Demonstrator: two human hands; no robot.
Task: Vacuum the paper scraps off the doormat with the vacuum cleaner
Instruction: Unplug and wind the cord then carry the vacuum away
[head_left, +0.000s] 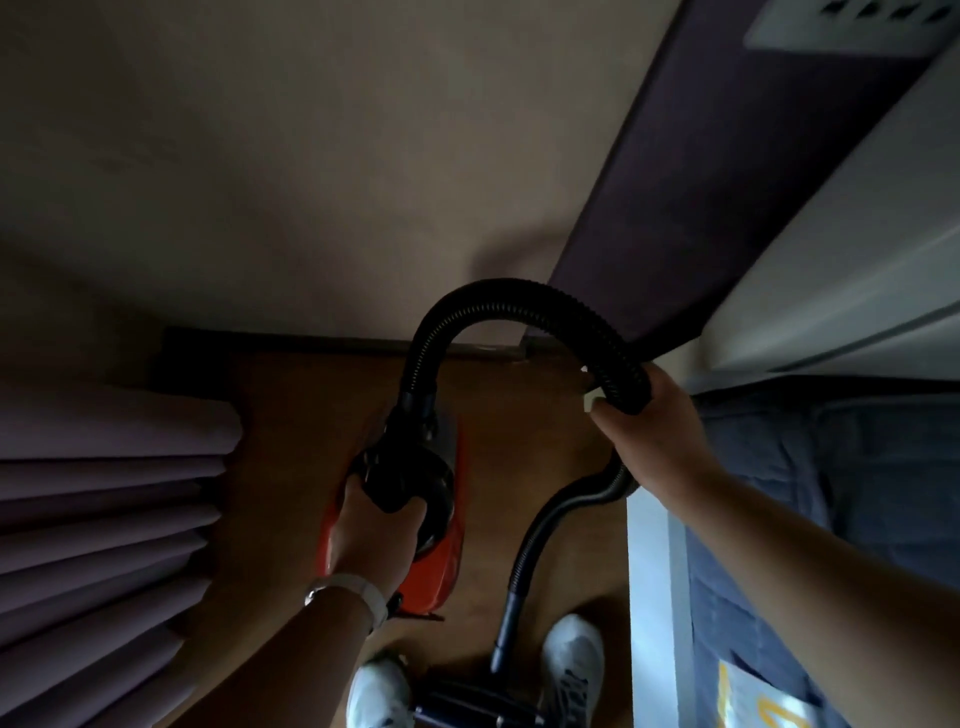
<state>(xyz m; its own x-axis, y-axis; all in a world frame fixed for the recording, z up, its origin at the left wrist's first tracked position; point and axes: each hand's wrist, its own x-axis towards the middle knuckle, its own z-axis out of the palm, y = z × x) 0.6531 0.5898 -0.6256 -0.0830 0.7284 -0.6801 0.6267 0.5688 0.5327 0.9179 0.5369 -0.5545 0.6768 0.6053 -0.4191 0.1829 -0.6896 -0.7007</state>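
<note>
- Both your hands are gripping parts of the vacuum cleaner (441, 561).
- Your left hand (371, 530) is curled round the black handle (395, 488) on top of the orange body, with a pale wristband (358, 590) on that wrist.
- Your right hand (654, 431) is wrapped round the black hose (498, 296), which arches up from the vacuum's front end.
- Below your right hand the hose drops to a dark tube (511, 618).
- The tube ends at a floor head (467, 709) between your white shoes (574, 654).
- The vacuum is over the wooden floor (291, 426); can't tell if it is lifted or resting.
- A pleated curtain (104, 493) is on the left and a bed with a blue cover (831, 493) on the right.
</note>
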